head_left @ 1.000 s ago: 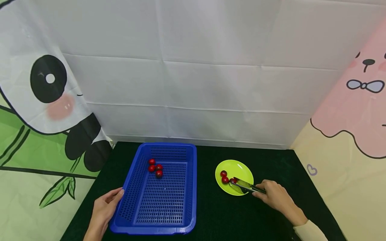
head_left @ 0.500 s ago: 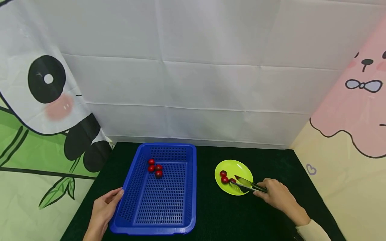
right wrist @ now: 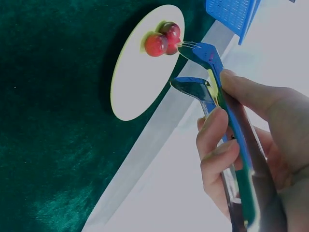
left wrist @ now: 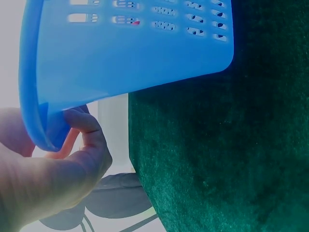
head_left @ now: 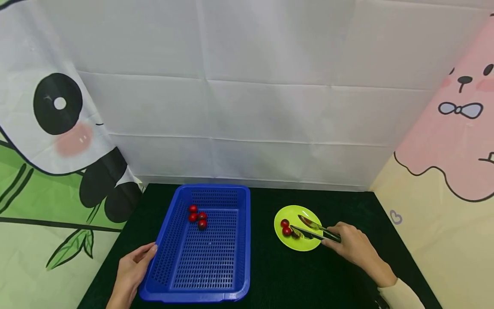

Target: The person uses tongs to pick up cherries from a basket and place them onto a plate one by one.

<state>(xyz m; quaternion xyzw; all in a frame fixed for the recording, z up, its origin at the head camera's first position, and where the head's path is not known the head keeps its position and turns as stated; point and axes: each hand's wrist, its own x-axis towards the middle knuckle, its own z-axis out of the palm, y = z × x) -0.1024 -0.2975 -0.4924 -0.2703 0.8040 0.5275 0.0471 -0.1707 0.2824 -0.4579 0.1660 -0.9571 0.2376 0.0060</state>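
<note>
My left hand (head_left: 131, 268) holds the left rim of a blue plastic basket (head_left: 247, 244); in the left wrist view, thumb and fingers pinch its turned-down edge. Several cherry tomatoes (head_left: 202, 224) lie together in the basket's upper left part. With my right hand (head_left: 356, 248) I grip metal tongs (right wrist: 241, 121) over a yellow-green plate (head_left: 305, 246). The two tong tips stand apart with no tomato between them. Three cherry tomatoes sit on the plate's left half: two red ones (head_left: 287, 231) in plain sight, and a third (head_left: 296, 235) partly hidden by the lower tong tip.
A dark green cloth (head_left: 278, 279) covers the table, with basket and plate side by side on it. White sheeting (head_left: 262, 111) hangs behind the table's back edge. Printed cartoon curtains flank it, a panda (head_left: 73, 146) left and a pink figure (head_left: 455, 146) right.
The tongs' tips have shifted slightly up and left and spread wider apart, close to the third tomato. My left hand keeps its hold on the basket rim.
</note>
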